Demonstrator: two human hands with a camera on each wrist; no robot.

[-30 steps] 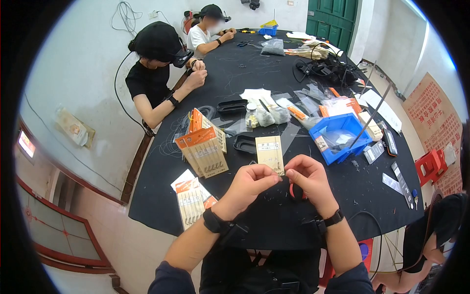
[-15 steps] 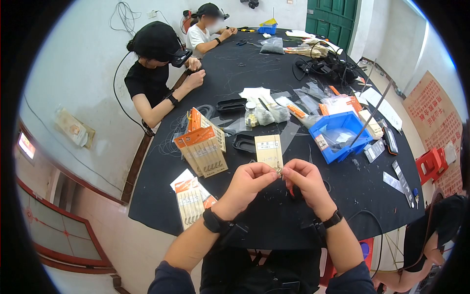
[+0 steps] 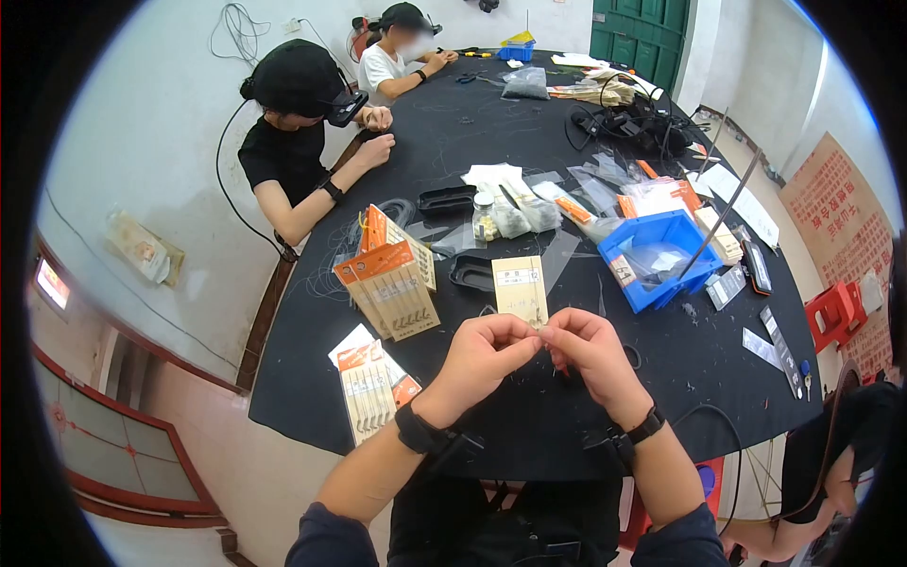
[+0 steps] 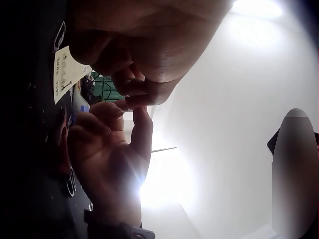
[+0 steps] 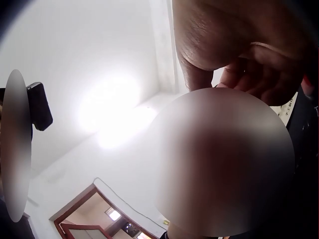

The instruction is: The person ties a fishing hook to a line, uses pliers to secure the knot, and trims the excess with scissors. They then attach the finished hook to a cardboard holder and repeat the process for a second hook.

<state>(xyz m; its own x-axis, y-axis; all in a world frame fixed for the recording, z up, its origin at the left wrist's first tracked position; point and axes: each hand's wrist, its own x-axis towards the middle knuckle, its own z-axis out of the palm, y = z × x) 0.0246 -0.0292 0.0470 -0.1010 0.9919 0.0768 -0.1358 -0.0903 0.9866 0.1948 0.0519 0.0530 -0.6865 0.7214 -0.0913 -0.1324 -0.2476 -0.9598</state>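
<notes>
1. One wide black bench [image 3: 472, 416] carries everything, and both my hands hover above its near edge at six o'clock.
2. At two o'clock from my hands, well apart, sits a blue bin [image 3: 625, 244] with clear bags inside.
3. At ten o'clock a stack of orange-topped cards [image 3: 392, 288] stands propped upright. More orange-topped packs [image 3: 367, 383] lie flat at nine o'clock, near the bench edge.
4. Just beyond my fingertips, at twelve o'clock, a beige card [image 3: 521, 286] lies flat on the bench.
5. My left hand [image 3: 482, 354] has its fingers curled, with thumb and forefinger pinched together at the tips.
6. My right hand [image 3: 590, 352] meets it tip to tip, fingers curled the same way; the left wrist view shows the fingertips [image 4: 130, 103] touching.
7. Between those tips both hands pinch a fine piece, held above the bench just short of the beige card. It is too small and too hidden to say what it is.
</notes>
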